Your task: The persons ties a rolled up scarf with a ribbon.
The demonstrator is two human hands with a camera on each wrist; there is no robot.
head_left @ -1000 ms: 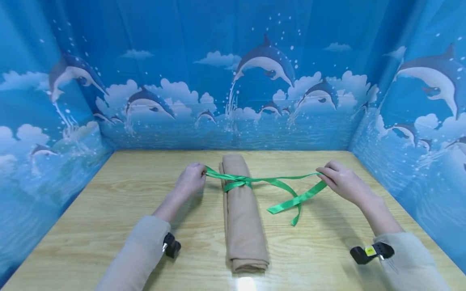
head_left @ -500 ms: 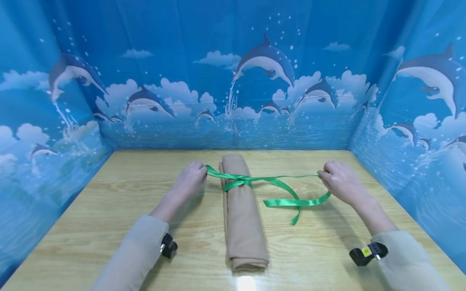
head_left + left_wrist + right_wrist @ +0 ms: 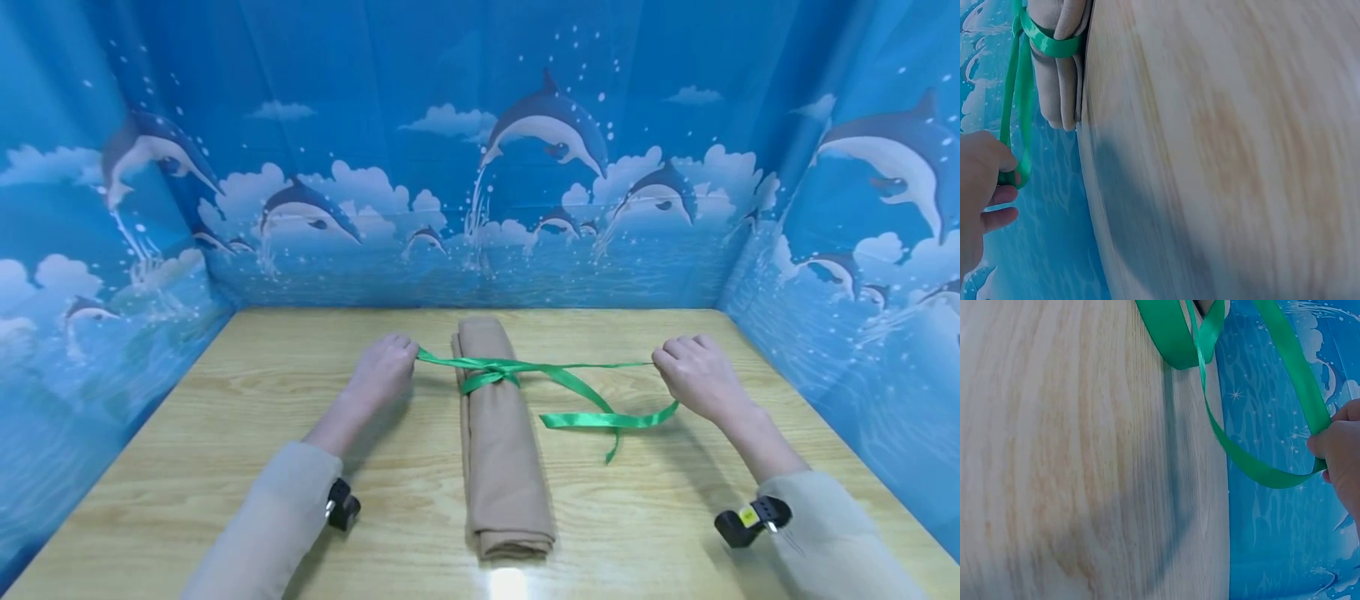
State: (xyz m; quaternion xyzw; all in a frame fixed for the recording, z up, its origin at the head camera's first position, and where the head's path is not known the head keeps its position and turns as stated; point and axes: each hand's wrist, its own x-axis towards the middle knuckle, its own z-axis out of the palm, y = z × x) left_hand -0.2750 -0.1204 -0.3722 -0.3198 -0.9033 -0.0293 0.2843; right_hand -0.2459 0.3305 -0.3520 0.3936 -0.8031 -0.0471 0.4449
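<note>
A rolled brown cloth (image 3: 506, 475) lies lengthwise on the table, with a green ribbon (image 3: 489, 382) wrapped and knotted round its far part. Left of the roll, my left hand (image 3: 382, 367) pinches a doubled loop of the ribbon (image 3: 1025, 94), as the left wrist view shows. Out to the right, my right hand (image 3: 697, 377) pinches another stretch of ribbon (image 3: 1297, 369) between thumb and fingers. The ribbon is drawn nearly straight between both hands across the roll. Below the right hand a tail droops and curves back toward the cloth, crossing a second loose tail.
The pale wooden table (image 3: 225, 467) reaches back to a blue dolphin-print curtain (image 3: 360, 125), which also encloses both sides. Each sleeve carries a small black wrist camera (image 3: 343, 505). A bright light reflection shows at the near end of the roll.
Both hands keep their pinch on the ribbon. My left hand has shifted slightly left and nearer. The right hand has turned knuckles-up, and its ribbon tail has swung lower and leftward.
</note>
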